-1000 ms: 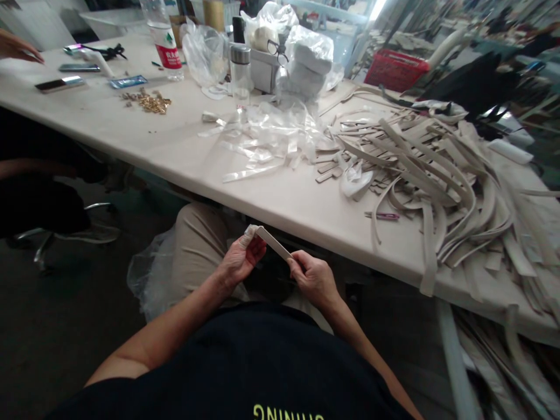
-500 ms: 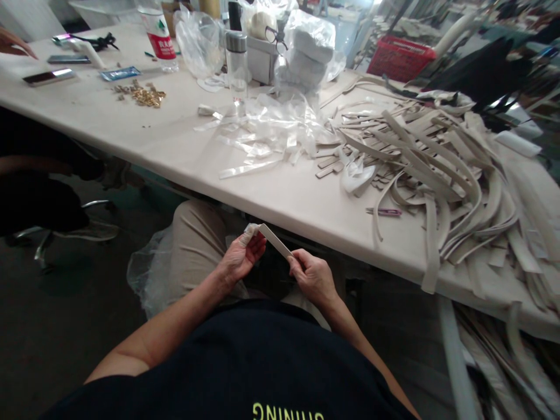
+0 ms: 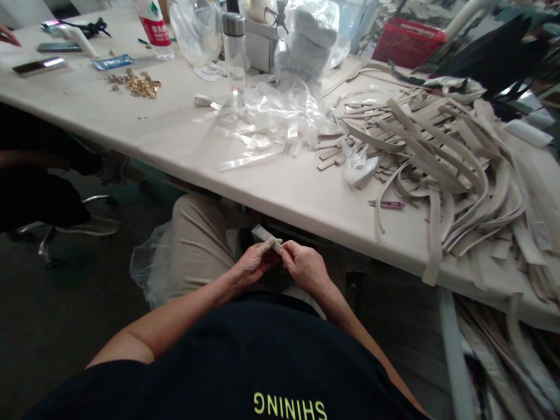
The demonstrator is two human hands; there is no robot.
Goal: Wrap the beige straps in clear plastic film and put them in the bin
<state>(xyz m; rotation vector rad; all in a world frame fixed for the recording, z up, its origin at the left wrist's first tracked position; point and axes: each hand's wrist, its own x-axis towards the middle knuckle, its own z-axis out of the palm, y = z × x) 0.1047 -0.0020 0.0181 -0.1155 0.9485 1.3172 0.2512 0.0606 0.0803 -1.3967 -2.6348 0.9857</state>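
Over my lap, below the table edge, both hands are closed on one flat, pale beige strip (image 3: 263, 233). My left hand (image 3: 257, 261) pinches it around the middle, and a whitish wrap covers one of its fingertips. Close beside it, my right hand (image 3: 305, 266) grips the near end between thumb and fingers. The strip's far end sticks out past my left fingers, towards the table. Its near end is hidden in my right hand.
On the table (image 3: 184, 151) lie a heap of beige strips (image 3: 437, 146), clear plastic strips (image 3: 280, 116), purple snips (image 3: 387, 204) and small gold pieces (image 3: 143, 86). A glass bottle (image 3: 235, 55) stands behind. A person's hand (image 3: 9, 36) shows at far left.
My left hand has slid along the strip towards my right hand, so they are now close together. The strip's far end now pokes out beyond my left fingers.
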